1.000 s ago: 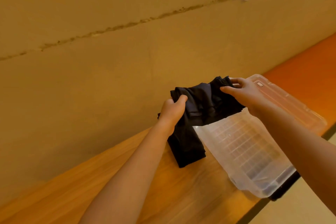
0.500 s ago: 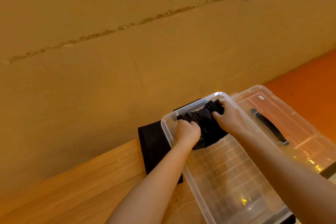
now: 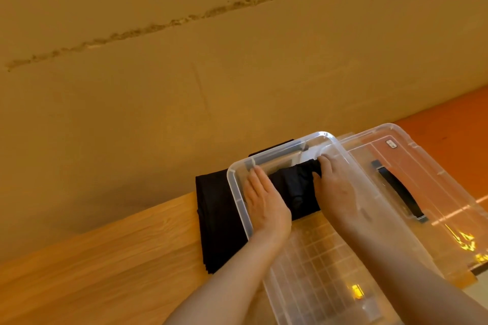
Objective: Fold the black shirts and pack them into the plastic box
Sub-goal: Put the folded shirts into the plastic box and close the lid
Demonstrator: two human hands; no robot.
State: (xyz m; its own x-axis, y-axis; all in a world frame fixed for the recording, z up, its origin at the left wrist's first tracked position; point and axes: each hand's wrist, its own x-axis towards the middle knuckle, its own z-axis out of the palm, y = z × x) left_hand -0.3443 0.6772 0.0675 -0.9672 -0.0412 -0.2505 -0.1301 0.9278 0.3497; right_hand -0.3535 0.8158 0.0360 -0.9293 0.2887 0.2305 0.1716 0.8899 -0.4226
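Note:
A folded black shirt (image 3: pixel 295 192) lies at the far end of the clear plastic box (image 3: pixel 317 266), on its floor. My left hand (image 3: pixel 264 200) rests flat on the shirt's left side, fingers together and stretched out. My right hand (image 3: pixel 332 187) presses on its right side, fingertips curled over the far corner. A second folded black shirt (image 3: pixel 216 219) lies on the wooden table just left of the box, partly hidden behind the box wall.
The box's clear lid (image 3: pixel 412 182) with a dark handle (image 3: pixel 398 190) lies right of the box. A plain wall (image 3: pixel 184 74) rises close behind the wooden table (image 3: pixel 92 272). The table's front edge runs at the lower right.
The shirt came down from the air into the far end of the box. Both hands went from gripping it to pressing it flat against the box floor.

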